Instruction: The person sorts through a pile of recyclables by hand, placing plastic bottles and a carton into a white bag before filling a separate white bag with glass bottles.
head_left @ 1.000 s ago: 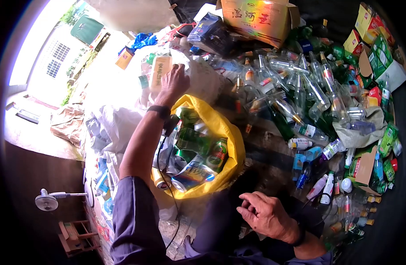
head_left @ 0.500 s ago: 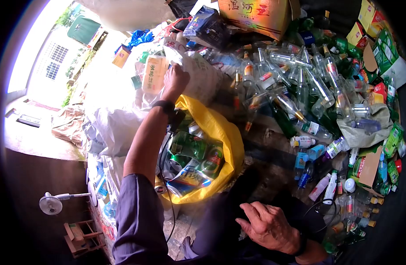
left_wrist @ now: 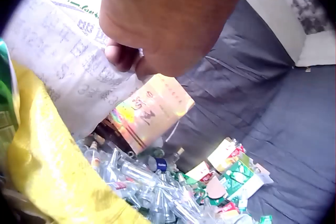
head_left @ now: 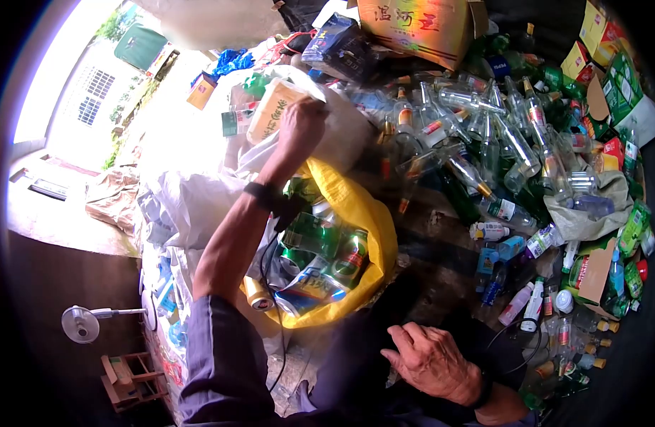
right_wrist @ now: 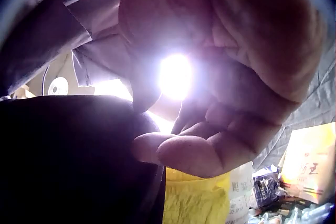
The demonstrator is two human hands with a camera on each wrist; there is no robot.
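Note:
My left hand point(head_left: 302, 128) pinches the edge of a white woven bag point(head_left: 338, 132); in the left wrist view curled fingertips point(left_wrist: 122, 56) meet the printed white bag point(left_wrist: 68, 71). Beside it, at the bag's mouth, lies a cream-coloured container with dark writing point(head_left: 274, 112). Just below stands a yellow bag point(head_left: 381, 242) holding crushed cans point(head_left: 350, 257) and green plastic bottles point(head_left: 313, 233). My right hand point(head_left: 433, 361) hangs loosely curled over my lap, holding nothing; its relaxed fingers point(right_wrist: 191, 153) show in the right wrist view.
Many glass bottles point(head_left: 512, 142) are heaped at the right, with plastic bottles point(head_left: 534, 302) nearer. A gold carton point(head_left: 413, 32) and a dark blue package point(head_left: 334, 46) stand at the back. A black cable point(head_left: 281, 341) hangs by the yellow bag; a fan point(head_left: 80, 324) is at left.
My left hand has moved right, drawing the white bag's edge with it. The cream container has shifted right and tilted. My right hand stays over my lap, with fingers slightly more bent.

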